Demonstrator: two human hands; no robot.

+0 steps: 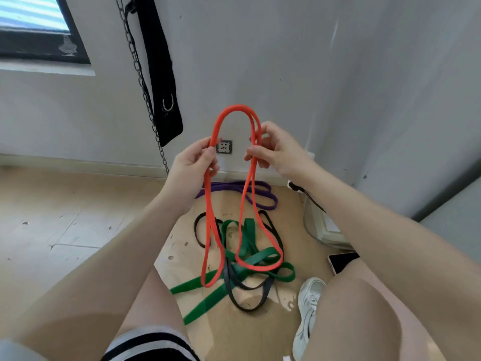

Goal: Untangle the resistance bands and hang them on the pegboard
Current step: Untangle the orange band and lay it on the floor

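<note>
1. Head view, taking the wall socket [223,147] as the landmark: far up and left of it, a dark-framed window [39,29] sits in the white wall.
2. Nearer, up and left of the socket, a chain [141,82] and a black strap [161,74] with a metal ring hang down the wall.
3. Just left of the socket, and partly in front of it, the left hand [194,168] is raised, thumb and fingers curled around one side of the red band [209,204], gripping it.
4. The red band arches above the socket between both hands, and its long loops hang below, crossing in front of the pile on the floor.
5. Just right of the socket, the right hand [273,149] pinches the band's other side, where two strands run together, between thumb and curled fingers.
6. Below the socket, by the baseboard, a purple band [263,194] lies on the floor.
7. Farther below, a green band [205,300] and a black band [250,306] lie tangled together on the floor.
8. Down and right of the socket, a phone [342,261] lies on the floor, with a white shoe [307,308] nearer the camera.
</note>
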